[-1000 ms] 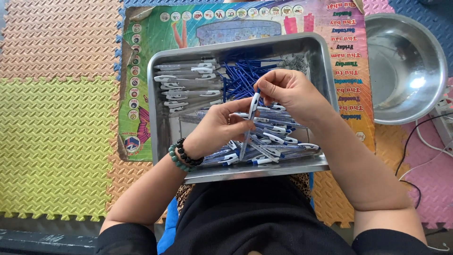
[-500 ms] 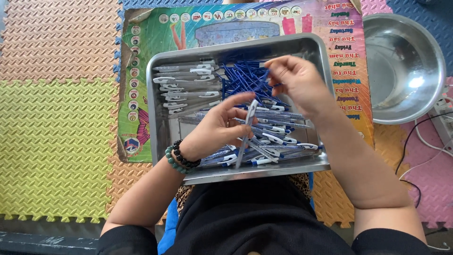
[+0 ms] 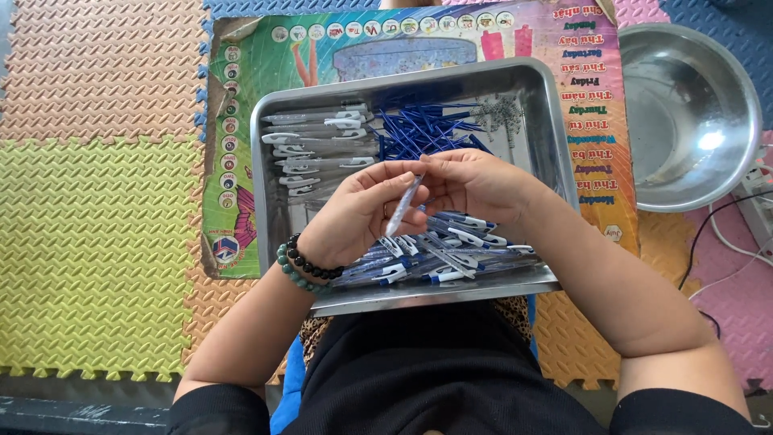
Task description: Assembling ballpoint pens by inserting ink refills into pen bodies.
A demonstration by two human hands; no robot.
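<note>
A steel tray [image 3: 555, 137] rests on my lap and holds pen parts. My left hand [image 3: 358, 213], with bead bracelets at the wrist, grips a clear pen barrel [image 3: 403, 205] held upright over the tray's middle. My right hand [image 3: 475, 184] meets it at the barrel's top end, fingers pinched there. Blue ink refills [image 3: 423, 129] lie piled at the tray's far middle. Grey-white pen barrels [image 3: 318, 153] lie stacked at the far left. Finished blue-and-white pens [image 3: 451, 254] lie heaped along the near edge.
A colourful printed poster [image 3: 241, 185] lies under the tray on foam puzzle mats [image 3: 97, 217]. A round steel bowl [image 3: 692, 113] sits to the right. Cables [image 3: 725, 234] and a white power strip run at the far right.
My right hand reached out to the blue refills and came back to the barrel in my left hand. The left hand stayed over the tray's middle.
</note>
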